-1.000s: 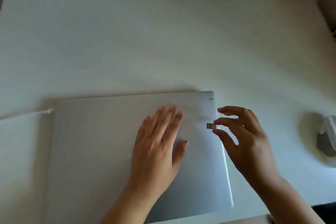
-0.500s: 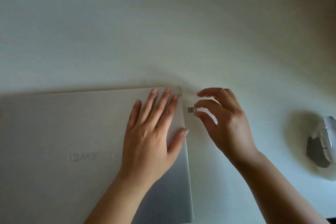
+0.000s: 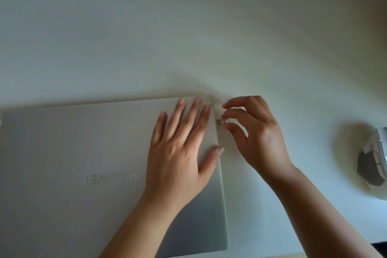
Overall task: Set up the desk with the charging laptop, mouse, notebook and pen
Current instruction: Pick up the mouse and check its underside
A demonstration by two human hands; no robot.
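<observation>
A closed silver laptop (image 3: 83, 163) lies flat on the white desk (image 3: 188, 37), its lid logo facing away from me. My left hand (image 3: 182, 146) rests palm down on the lid near its right edge, fingers spread. My right hand (image 3: 255, 134) pinches a small USB dongle (image 3: 219, 121) between thumb and fingers, with the plug end right at the laptop's right side edge. A white and grey mouse (image 3: 374, 163) sits at the far right, partly cut off by the frame. No notebook or pen is in view.
The desk's far edge meets a pale wall along the top of the view. The desk's near edge shows at the bottom right (image 3: 293, 254). The laptop's left end runs out of the frame.
My view has shifted right and closer, so the laptop now sits further left. My right hand has brought the dongle from over the lid down to the laptop's right side edge. The left hand stays on the lid.
</observation>
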